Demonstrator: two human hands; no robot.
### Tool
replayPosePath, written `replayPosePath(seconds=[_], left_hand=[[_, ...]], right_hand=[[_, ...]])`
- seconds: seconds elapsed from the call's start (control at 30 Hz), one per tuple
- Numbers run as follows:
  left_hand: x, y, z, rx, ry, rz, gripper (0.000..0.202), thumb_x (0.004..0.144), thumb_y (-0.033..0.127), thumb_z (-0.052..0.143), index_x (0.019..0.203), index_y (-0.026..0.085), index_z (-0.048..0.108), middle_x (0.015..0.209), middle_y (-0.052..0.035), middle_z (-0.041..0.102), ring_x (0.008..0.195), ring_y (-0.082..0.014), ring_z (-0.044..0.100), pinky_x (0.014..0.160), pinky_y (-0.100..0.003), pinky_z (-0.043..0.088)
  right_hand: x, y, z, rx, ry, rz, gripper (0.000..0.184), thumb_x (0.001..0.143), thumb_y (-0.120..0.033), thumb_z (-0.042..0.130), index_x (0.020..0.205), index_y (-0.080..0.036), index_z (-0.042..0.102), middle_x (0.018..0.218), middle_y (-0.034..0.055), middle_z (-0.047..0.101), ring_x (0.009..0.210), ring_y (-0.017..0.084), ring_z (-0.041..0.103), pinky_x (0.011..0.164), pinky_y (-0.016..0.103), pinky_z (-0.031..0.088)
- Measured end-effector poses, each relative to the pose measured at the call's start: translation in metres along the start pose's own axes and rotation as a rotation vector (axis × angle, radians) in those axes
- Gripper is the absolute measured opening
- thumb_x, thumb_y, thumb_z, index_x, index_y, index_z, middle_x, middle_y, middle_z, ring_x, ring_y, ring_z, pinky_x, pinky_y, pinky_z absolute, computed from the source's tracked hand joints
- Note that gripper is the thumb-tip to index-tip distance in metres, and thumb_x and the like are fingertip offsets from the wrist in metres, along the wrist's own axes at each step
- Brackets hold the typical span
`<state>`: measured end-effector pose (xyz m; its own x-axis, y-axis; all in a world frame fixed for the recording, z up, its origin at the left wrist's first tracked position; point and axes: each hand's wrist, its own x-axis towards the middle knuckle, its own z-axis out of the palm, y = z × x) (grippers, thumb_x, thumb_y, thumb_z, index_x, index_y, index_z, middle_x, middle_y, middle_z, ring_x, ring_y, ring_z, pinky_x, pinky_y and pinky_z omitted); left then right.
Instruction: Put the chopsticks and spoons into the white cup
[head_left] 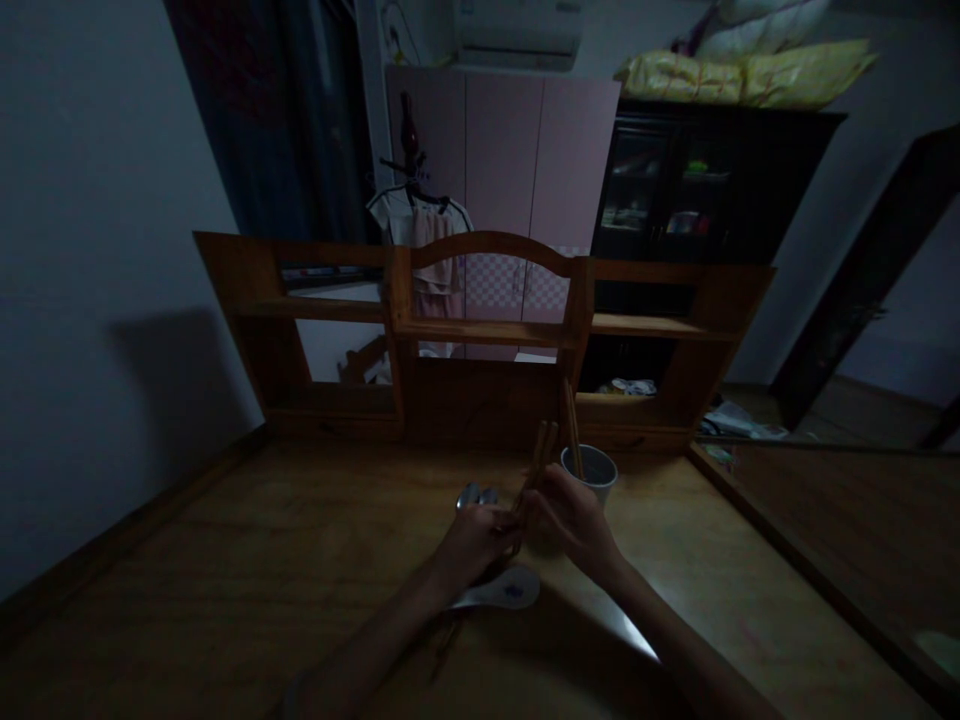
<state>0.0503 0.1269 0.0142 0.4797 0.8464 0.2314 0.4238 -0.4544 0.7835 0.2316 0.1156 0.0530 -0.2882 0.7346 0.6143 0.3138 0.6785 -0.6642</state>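
Both my hands meet over a wooden desk [262, 560] in dim light. My left hand [472, 545] is closed round a bundle of cutlery: metal spoons [476, 494] poke out above the knuckles, and wooden chopsticks [541, 455] rise from it. My right hand [574, 520] pinches those chopsticks just right of the left hand. A white cup [592, 470] stands behind the right hand with other chopsticks [572, 425] upright in it. A white ceramic spoon [502, 590] lies on the desk under my left wrist.
A wooden shelf hutch [487, 330] runs along the back of the desk. A raised wooden edge [787, 560] borders the desk on the right. Behind are a pink wardrobe [525, 160], a dark cabinet [697, 190] and hanging clothes [420, 230].
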Motion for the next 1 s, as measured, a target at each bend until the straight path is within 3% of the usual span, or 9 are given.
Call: replayPosePath(seconds=[0.13,0.27,0.37,0.5,0.6,0.7,0.8,0.9,1.0], left_hand=[[0.0,-0.006,0.003,0.004,0.024,0.008,0.019,0.082,0.031,0.06,0.089,0.021,0.075,0.085,-0.0014,0.075,0.075,-0.0163,0.064,0.068,-0.023,0.045],[0.0,-0.007,0.006,0.026,0.051,0.038,0.022,0.082,0.036,0.061,0.08,0.019,0.074,0.075,-0.0006,0.072,0.068,-0.0141,0.061,0.062,-0.021,0.042],[-0.001,-0.006,0.004,0.005,0.065,0.039,0.024,0.082,0.038,0.062,0.077,0.018,0.074,0.072,-0.0008,0.072,0.067,-0.0145,0.062,0.06,-0.022,0.042],[-0.002,-0.006,-0.008,-0.204,0.048,0.024,0.032,0.079,0.04,0.064,0.104,0.021,0.072,0.098,-0.0052,0.075,0.088,-0.0206,0.067,0.075,-0.027,0.049],[-0.001,-0.011,-0.021,-0.383,0.155,-0.021,0.048,0.083,0.052,0.055,0.113,0.017,0.067,0.112,-0.0109,0.07,0.1,-0.0241,0.065,0.085,-0.032,0.05],[0.001,-0.018,-0.029,-0.518,0.279,-0.098,0.064,0.089,0.061,0.032,0.105,0.011,0.069,0.107,-0.0148,0.071,0.097,-0.0251,0.067,0.084,-0.036,0.052],[0.002,-0.02,-0.03,-0.541,0.37,-0.134,0.07,0.089,0.065,0.027,0.096,0.01,0.07,0.095,-0.0143,0.074,0.089,-0.0245,0.069,0.082,-0.036,0.052],[0.0,-0.018,-0.029,-0.466,0.395,-0.132,0.069,0.09,0.064,0.025,0.087,0.012,0.07,0.084,-0.0108,0.075,0.082,-0.0225,0.07,0.079,-0.034,0.052],[-0.001,-0.017,-0.029,-0.41,0.389,-0.129,0.066,0.091,0.061,0.026,0.08,0.013,0.07,0.077,-0.0089,0.074,0.077,-0.0214,0.07,0.077,-0.032,0.051]], right_hand=[[0.005,-0.012,-0.006,0.015,0.0,-0.017,0.021,0.093,-0.026,0.051,0.113,-0.021,0.054,0.096,0.0043,0.059,0.083,0.016,0.059,0.072,0.026,0.047],[0.018,-0.026,-0.022,-0.054,-0.088,-0.036,0.009,0.092,-0.026,0.053,0.096,-0.02,0.058,0.087,0.0021,0.061,0.078,0.015,0.059,0.068,0.025,0.045],[0.028,-0.03,-0.03,-0.12,-0.164,-0.01,0.01,0.091,-0.027,0.055,0.086,-0.019,0.059,0.076,-0.0007,0.06,0.068,0.013,0.057,0.059,0.023,0.042],[0.037,-0.032,-0.042,-0.147,-0.175,0.029,0.018,0.089,-0.035,0.058,0.083,-0.018,0.06,0.069,-0.001,0.06,0.061,0.013,0.057,0.054,0.022,0.042],[0.046,-0.04,-0.069,-0.069,-0.106,0.08,0.024,0.089,-0.041,0.057,0.089,-0.017,0.061,0.07,0.0013,0.063,0.063,0.015,0.06,0.054,0.024,0.046],[0.058,-0.05,-0.115,-0.014,0.078,0.088,0.027,0.087,-0.045,0.059,0.094,-0.018,0.061,0.075,0.0025,0.065,0.064,0.016,0.062,0.058,0.025,0.05],[0.068,-0.05,-0.161,-0.059,0.246,0.079,0.029,0.085,-0.047,0.061,0.097,-0.02,0.062,0.084,0.0039,0.066,0.07,0.016,0.063,0.063,0.025,0.052],[0.072,-0.029,-0.188,-0.099,0.28,0.144,0.037,0.079,-0.053,0.065,0.093,-0.019,0.064,0.081,0.0051,0.066,0.071,0.017,0.063,0.062,0.026,0.052],[0.07,0.006,-0.192,-0.085,0.204,0.246,0.044,0.073,-0.058,0.068,0.087,-0.016,0.064,0.077,0.0051,0.065,0.067,0.017,0.062,0.059,0.027,0.052]])
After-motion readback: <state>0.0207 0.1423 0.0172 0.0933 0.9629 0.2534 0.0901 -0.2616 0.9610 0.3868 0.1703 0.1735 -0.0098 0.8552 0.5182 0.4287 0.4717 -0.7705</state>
